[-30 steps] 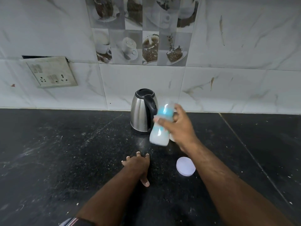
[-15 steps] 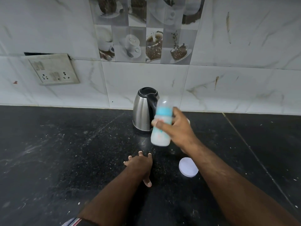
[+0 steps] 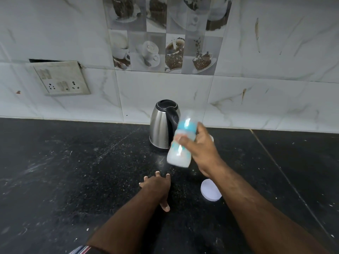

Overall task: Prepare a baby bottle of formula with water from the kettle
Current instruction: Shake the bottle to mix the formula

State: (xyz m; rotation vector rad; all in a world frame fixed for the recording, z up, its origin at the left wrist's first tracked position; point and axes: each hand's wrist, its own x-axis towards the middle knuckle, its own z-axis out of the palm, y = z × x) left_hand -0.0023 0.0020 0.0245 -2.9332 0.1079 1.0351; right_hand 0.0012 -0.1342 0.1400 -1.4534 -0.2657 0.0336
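My right hand (image 3: 202, 152) grips a baby bottle (image 3: 180, 154) with a blue collar and milky white liquid inside, held in the air and tilted, blurred by motion, just in front of the steel kettle (image 3: 161, 125). The kettle stands against the wall with its black lid down. My left hand (image 3: 156, 186) rests flat on the black counter (image 3: 73, 180), fingers spread, below the bottle and holding nothing. A round white lid (image 3: 210, 190) lies on the counter beside my right forearm. A white object behind my right hand is mostly hidden.
A tiled wall runs behind the counter, with a loose socket plate (image 3: 62, 78) at the left. White specks of powder are scattered over the counter near the kettle. A seam crosses the counter at the right.
The bottle in my right hand has shifted slightly up and down in front of the kettle and stays blurred. My left hand has stayed flat on the counter.
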